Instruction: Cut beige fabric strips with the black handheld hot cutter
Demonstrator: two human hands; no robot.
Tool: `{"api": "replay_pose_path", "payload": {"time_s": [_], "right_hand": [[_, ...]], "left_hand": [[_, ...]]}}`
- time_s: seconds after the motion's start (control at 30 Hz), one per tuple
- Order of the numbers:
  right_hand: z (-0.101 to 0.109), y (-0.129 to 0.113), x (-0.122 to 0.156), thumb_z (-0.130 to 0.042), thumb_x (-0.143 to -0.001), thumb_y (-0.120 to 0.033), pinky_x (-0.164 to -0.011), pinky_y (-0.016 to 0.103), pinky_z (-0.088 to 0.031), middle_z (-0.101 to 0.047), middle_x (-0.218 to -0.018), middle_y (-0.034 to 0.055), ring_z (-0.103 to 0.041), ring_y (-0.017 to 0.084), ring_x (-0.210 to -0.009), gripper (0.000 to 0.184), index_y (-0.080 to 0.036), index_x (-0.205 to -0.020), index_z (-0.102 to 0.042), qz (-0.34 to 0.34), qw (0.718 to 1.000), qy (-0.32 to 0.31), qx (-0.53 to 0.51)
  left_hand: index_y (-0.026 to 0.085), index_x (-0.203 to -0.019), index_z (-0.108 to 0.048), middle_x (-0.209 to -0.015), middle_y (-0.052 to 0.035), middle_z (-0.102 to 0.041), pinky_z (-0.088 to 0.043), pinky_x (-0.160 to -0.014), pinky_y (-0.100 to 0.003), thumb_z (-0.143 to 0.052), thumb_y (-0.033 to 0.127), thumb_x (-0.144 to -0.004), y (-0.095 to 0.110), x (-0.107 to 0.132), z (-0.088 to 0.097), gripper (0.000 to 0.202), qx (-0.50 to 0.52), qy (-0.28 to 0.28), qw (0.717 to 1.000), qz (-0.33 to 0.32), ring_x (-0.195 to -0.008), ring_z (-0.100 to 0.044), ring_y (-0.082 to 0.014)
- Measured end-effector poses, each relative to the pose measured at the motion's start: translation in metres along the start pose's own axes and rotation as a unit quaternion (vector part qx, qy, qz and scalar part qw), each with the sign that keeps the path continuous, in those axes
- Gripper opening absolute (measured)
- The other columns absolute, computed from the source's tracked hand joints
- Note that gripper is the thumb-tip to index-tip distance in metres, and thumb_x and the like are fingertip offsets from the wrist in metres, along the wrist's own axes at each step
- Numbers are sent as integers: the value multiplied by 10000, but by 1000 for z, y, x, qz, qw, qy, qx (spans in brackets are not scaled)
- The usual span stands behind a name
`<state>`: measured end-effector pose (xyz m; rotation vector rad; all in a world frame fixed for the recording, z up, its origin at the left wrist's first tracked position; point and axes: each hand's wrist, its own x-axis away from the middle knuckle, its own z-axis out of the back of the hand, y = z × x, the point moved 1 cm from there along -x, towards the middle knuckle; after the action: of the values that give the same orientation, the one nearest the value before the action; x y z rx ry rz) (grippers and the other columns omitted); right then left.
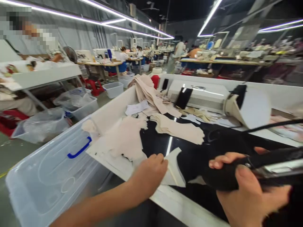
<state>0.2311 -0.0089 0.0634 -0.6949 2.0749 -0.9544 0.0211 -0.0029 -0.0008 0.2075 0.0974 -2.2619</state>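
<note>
My left hand [150, 173] is closed with its fingers curled at the left edge of a cream cut fabric piece [176, 167] with a pale strip along it; the fingertips are hidden. My right hand [248, 189] wraps round a black rounded thing [222, 175] with a shiny metallic part; its exact kind is blurred. Both hands are over the glossy black worktop [151, 138]. Beyond the left hand lies a spread of pale pink fabric pieces [127, 135]. A stack of cream cut pieces [180, 127] sits farther back.
A pile of pinkish fabric [144, 91] rests at the back corner. A white machine housing [199, 94] and a white lamp shade [255, 104] stand behind. A clear lidded bin [54, 170] with a blue handle is at left. A black cable [274, 126] crosses at right.
</note>
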Motion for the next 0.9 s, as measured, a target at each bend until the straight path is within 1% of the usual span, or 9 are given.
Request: {"api": "replay_pose_path", "payload": {"time_s": [0.03,0.07,0.1,0.17,0.23,0.33,0.47,0.7,0.9], "right_hand": [[1,-2,1,-948,-719,-267,-562,296,-592,-705,-742,-59,-613,179,-613,626,-309,-1273,-659,0,1000,2,4],[0,-4,2,-932,-725,-274,-550,296,-583,-707,-736,-59,-607,178,-594,594,-312,-1251,-659,7,1000,-2,3],[-2,-5,4,-920,-736,-275,-551,301,-583,-713,-739,-54,-612,180,-586,565,-307,-1236,-659,15,1000,-4,3],[-6,-6,7,-901,-769,-281,-556,311,-587,-718,-749,-51,-620,176,-570,514,-297,-1222,-658,26,1000,-15,2],[-8,-6,11,-892,-793,-281,-559,316,-588,-718,-757,-52,-625,173,-563,501,-293,-1234,-655,30,999,-20,1],[-7,-5,16,-889,-817,-294,-565,323,-588,-717,-772,-52,-634,173,-566,498,-293,-1251,-646,32,999,-26,-2],[-6,-1,20,-893,-844,-302,-578,329,-590,-719,-794,-45,-644,171,-579,499,-285,-1268,-630,33,999,-34,-8],[-4,6,27,-872,-893,-310,-621,344,-597,-713,-827,-44,-660,174,-623,487,-295,-1300,-607,31,998,-49,1],[-3,6,29,-858,-914,-286,-626,341,-594,-712,-844,-40,-665,172,-640,488,-290,-1322,-590,37,998,-57,3]], "left_hand": [[168,-1005,-609,-961,-62,-633,-584,-740,-333,-584,22,-1003,-4,2,7,148,11,5,1000,4,-864,-644,-230],[172,-1016,-603,-976,-60,-637,-581,-746,-331,-547,-24,-988,-6,4,12,205,23,11,1000,-8,-860,-640,-228],[171,-1015,-597,-981,-63,-642,-581,-757,-332,-518,-69,-957,-7,6,16,259,30,23,999,-24,-865,-642,-230],[170,-1050,-602,-1049,-78,-668,-590,-814,-341,-496,-98,-927,-6,9,20,312,51,39,995,-72,-929,-661,-234],[169,-1081,-613,-1101,-83,-688,-593,-887,-342,-493,-90,-938,-3,10,21,319,78,48,989,-119,-998,-675,-227],[161,-1110,-641,-1111,-79,-709,-583,-974,-328,-477,-40,-1003,2,8,19,280,107,50,975,-188,-1051,-689,-208],[139,-1142,-680,-1093,-88,-725,-581,-1016,-323,-449,59,-1098,8,1,18,248,112,43,960,-253,-1072,-698,-204],[112,-1154,-701,-1058,-78,-730,-583,-1008,-309,-471,68,-1112,10,-8,6,238,102,49,952,-284,-1052,-714,-195],[116,-1177,-693,-1093,-68,-751,-592,-996,-319,-520,99,-1121,1,-8,3,182,100,60,958,-261,-1043,-714,-188]]}}
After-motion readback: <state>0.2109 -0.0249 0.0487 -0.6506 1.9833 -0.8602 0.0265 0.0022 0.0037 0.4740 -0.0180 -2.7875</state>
